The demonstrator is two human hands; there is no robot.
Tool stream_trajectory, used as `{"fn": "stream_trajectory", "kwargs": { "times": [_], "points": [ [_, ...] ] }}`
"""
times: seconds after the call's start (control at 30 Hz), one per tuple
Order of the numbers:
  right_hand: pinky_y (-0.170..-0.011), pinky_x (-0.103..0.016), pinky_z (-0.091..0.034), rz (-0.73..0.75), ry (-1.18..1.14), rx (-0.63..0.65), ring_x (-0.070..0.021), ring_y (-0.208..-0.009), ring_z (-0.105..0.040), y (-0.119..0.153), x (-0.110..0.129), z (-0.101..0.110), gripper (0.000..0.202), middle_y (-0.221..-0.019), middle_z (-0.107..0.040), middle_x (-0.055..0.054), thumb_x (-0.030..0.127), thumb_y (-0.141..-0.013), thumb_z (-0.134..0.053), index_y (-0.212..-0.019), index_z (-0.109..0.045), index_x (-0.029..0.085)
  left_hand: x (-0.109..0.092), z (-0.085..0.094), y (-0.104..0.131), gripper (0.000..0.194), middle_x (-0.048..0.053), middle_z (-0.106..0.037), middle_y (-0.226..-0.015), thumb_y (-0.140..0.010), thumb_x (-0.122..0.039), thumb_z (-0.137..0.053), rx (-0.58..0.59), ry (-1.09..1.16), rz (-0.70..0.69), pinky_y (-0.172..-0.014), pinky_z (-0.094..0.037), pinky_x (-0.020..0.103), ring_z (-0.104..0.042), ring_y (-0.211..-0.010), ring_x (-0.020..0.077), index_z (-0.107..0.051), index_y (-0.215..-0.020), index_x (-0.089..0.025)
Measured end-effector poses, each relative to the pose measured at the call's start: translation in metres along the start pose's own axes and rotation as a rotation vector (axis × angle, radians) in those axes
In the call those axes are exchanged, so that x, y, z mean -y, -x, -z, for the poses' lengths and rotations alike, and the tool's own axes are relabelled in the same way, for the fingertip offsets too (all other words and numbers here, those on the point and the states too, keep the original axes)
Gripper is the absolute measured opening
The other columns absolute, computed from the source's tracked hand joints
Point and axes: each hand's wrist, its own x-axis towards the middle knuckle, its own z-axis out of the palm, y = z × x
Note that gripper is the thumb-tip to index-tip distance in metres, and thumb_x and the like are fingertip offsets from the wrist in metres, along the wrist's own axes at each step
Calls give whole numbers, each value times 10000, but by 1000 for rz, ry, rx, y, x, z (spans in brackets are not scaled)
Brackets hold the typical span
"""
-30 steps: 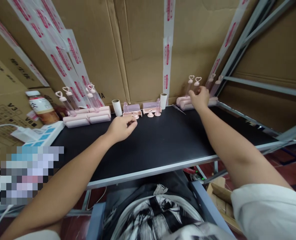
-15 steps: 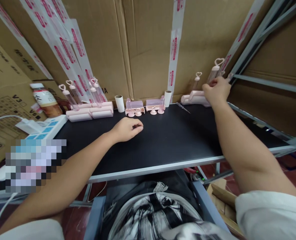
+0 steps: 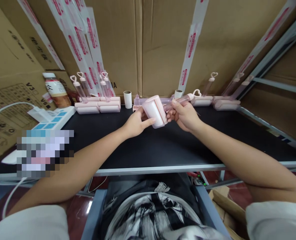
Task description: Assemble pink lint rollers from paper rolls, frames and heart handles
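My left hand (image 3: 135, 124) grips a pale pink rounded case (image 3: 153, 112), held tilted above the black tabletop. A dark seam runs down the case near its right side. My right hand (image 3: 189, 116) pinches a clear pinkish tube (image 3: 179, 100) whose cap ends in a heart-shaped loop (image 3: 197, 93). The tube points toward the right side of the case; whether the two are joined there I cannot tell. Behind my hands, small pink clear parts (image 3: 141, 101) stand on the table, partly hidden by the case.
Similar pink cases with heart-topped tubes stand at the back left (image 3: 109, 106) and back right (image 3: 227, 104). Two white cardboard tubes (image 3: 128, 100) are near the cardboard wall (image 3: 165, 43). A bottle (image 3: 56, 90) and a power strip (image 3: 53, 119) sit at the left. Metal framing (image 3: 280, 87) borders the right.
My right hand has come from the back right to the middle with a heart-topped tube and case. My left hand, formerly closed above the table, now grips the case. The view has shifted.
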Motion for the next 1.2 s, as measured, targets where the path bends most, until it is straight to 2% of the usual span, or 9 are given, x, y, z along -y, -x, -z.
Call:
{"fn": "stream_trajectory", "kwargs": {
  "times": [0.1, 0.17, 0.37, 0.43, 0.53, 0.77, 1.0, 1.1, 1.2],
  "points": [
    [-528, -295, -603, -18, -53, 12, -156, -578, -665, -2, -2, 5, 596, -684, -717, -16, 774, -683, -947, -819, -722, 239, 4, -3, -3, 731, 215, -658, -1530, -836, -515, -856, 3, 205, 30, -1124, -594, 462, -671, -1400, 331, -503, -1378, -174],
    [-540, -288, -616, -15, -58, -9, -146, -572, -660, -6, -1, 11, 621, -681, -709, -4, 798, -689, -930, -819, -698, 237, 3, -3, -4, 721, 198, -653, -1517, -840, -532, -855, 7, 272, 70, -1008, -650, 451, -680, -1369, 338, -500, -1371, -197],
    [-449, -236, -534, 52, -56, -134, -114, -504, -625, -19, -3, 27, 654, -661, -695, 6, 844, -788, -830, -832, -641, 220, 7, 17, -7, 677, 120, -735, -1211, -819, -630, -821, -111, 220, 110, -639, -605, 297, -726, -939, 226, -571, -1292, -215],
    [-424, -230, -503, 100, -33, -190, -111, -490, -618, -25, -4, 36, 629, -654, -693, 13, 818, -798, -841, -831, -636, 224, 16, 27, -9, 647, 92, -752, -1115, -822, -577, -819, -198, 55, 104, -692, -591, 328, -703, -881, 208, -569, -1294, -213],
    [-379, -230, -439, 213, 49, -295, -109, -454, -587, -34, -5, 51, 607, -611, -664, 27, 794, -802, -852, -792, -621, 233, 27, 36, -13, 518, 79, -766, -1143, -780, -433, -871, -280, -330, 71, -935, -577, 433, -710, -1024, 247, -617, -1176, -217],
    [-346, -268, -364, 352, 175, -358, -127, -423, -538, -41, -3, 66, 585, -591, -658, 9, 801, -832, -819, -766, -611, 258, 38, 13, -29, 310, 106, -778, -1230, -856, -282, -850, -106, -692, -19, -1074, -552, 475, -730, -1167, 302, -665, -1088, -195],
    [-372, -251, -445, 180, 122, -202, -127, -423, -558, -23, -8, 41, 662, -553, -638, 27, 872, -719, -856, -800, -639, 251, 49, 11, -34, 662, 226, -558, -1649, -839, -127, -690, -106, -631, -215, -1357, -378, 554, -524, -1577, 353, -568, -1489, -126],
    [-410, -248, -509, 116, 58, -135, -129, -462, -605, -15, -12, 29, 650, -602, -683, 7, 838, -717, -884, -814, -665, 235, 43, 11, -29, 742, 242, -553, -1649, -804, -135, -653, -112, -500, -312, -1366, -360, 566, -512, -1583, 371, -522, -1534, -104],
    [-541, -285, -632, 57, 4, -36, -163, -580, -711, -7, -14, 18, 643, -736, -774, -39, 815, -732, -894, -890, -705, 221, 31, 2, -23, 687, 185, -656, -1518, -905, -340, -702, -95, -158, -360, -1250, -499, 532, -644, -1433, 343, -487, -1535, -172]
  ]
}}
